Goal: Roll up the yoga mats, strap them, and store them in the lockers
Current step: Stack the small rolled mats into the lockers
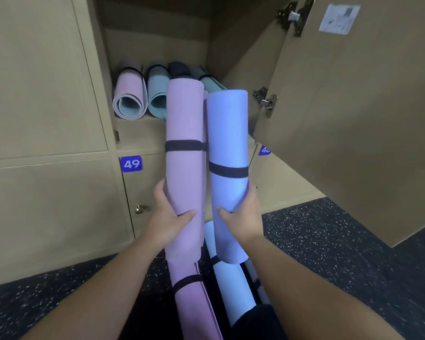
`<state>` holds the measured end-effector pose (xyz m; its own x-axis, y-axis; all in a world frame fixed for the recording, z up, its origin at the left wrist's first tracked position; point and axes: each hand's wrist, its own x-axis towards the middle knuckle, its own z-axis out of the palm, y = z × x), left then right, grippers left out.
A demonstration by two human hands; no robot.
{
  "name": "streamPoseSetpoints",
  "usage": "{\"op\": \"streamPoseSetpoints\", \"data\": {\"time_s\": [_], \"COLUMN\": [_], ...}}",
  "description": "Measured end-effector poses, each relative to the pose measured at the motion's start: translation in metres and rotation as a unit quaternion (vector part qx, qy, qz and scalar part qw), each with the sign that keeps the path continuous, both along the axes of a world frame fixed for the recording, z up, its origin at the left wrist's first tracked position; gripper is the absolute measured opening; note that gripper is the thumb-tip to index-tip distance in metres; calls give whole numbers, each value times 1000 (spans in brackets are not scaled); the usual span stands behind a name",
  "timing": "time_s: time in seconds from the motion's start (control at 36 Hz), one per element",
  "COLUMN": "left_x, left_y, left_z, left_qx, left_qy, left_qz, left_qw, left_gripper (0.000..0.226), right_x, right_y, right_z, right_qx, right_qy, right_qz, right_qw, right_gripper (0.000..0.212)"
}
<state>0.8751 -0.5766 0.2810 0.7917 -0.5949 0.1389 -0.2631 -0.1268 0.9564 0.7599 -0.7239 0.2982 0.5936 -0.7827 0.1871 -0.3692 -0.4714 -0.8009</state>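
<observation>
My left hand (169,217) grips a rolled pink yoga mat (185,119) bound with dark straps. My right hand (241,217) grips a rolled blue yoga mat (227,128) with one dark strap around it. Both mats point up and forward, side by side, their far ends at the mouth of the open locker (157,40). Inside that locker lie several rolled mats, among them a pink one (129,99) and a teal one (157,99). Another pale blue rolled mat (233,288) lies below my hands, near my legs.
The locker door (353,119) stands open on the right with two metal hinges. Below the open locker is a closed one marked 49 (131,163) with a small knob (140,209). Closed tan locker fronts fill the left. The floor (329,241) is dark and speckled.
</observation>
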Motion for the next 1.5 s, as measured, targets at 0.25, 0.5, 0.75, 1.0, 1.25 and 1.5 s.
{"op": "streamPoseSetpoints", "data": {"time_s": [0.25, 0.5, 0.75, 1.0, 1.25, 1.5], "left_x": [59, 114, 150, 146, 125, 133], "left_y": [-7, -23, -39, -34, 6, 10], "left_z": [69, 109, 101, 103, 61, 65], "left_qx": [-36, 12, 154, 157, 100, 34], "left_qy": [-67, -205, -166, -239, -494, -571], "left_qz": [76, 193, 153, 202, 61, 54], "left_qw": [994, 959, 962, 937, 862, 819], "left_gripper": [94, 89, 101, 77, 56, 30], "right_x": [74, 159, 200, 201, 206, 206], "right_y": [-12, 10, -15, -26, -28, -30], "right_z": [68, 105, 119, 121, 118, 114], "right_qx": [-8, -25, -86, -66, -68, -81], "right_qy": [-60, -108, 79, 122, 138, 132], "right_qz": [41, 63, 164, 171, 171, 179], "right_qw": [997, 992, 980, 975, 973, 972], "right_gripper": [88, 91, 92, 89, 89, 90]}}
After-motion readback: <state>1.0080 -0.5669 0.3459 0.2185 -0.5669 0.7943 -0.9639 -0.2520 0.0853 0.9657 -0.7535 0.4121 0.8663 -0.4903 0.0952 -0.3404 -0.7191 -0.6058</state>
